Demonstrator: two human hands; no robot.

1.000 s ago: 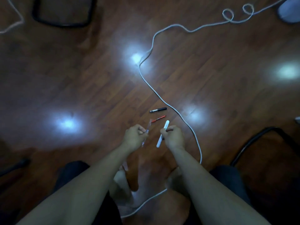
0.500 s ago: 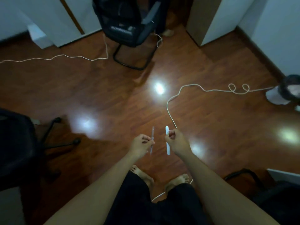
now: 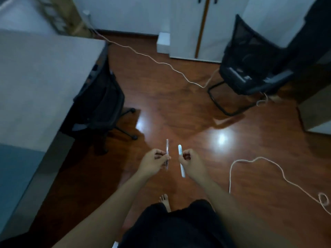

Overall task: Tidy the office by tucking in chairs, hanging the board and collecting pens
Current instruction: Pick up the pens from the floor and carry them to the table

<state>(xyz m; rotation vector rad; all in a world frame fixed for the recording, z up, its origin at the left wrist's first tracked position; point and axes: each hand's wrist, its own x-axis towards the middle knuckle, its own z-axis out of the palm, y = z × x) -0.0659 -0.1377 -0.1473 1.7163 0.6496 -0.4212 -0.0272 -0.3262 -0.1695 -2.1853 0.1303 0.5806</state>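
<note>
My left hand (image 3: 154,162) pinches a thin clear pen (image 3: 167,149) and holds it upright above the wooden floor. Beside it my right hand (image 3: 192,162) grips a thicker white marker (image 3: 180,154), also upright. The two hands are close together at mid-frame, a small gap between the pens. A black swivel chair (image 3: 100,102) stands tucked against the grey desk (image 3: 35,77) on the left. A second black chair (image 3: 254,68) with a sled base stands out in the room at the upper right. No board is in view.
A white cable (image 3: 161,63) runs across the floor from the back wall to the right chair. Another cable (image 3: 250,161) loops on the floor at the right. White cabinet doors (image 3: 188,27) stand at the back. A wooden cabinet (image 3: 315,104) is at the right edge.
The view has risen from the floor and swung left, so the desk and tucked chair are now seen. The two pens that lay on the floor are out of view. Both hands keep their pens.
</note>
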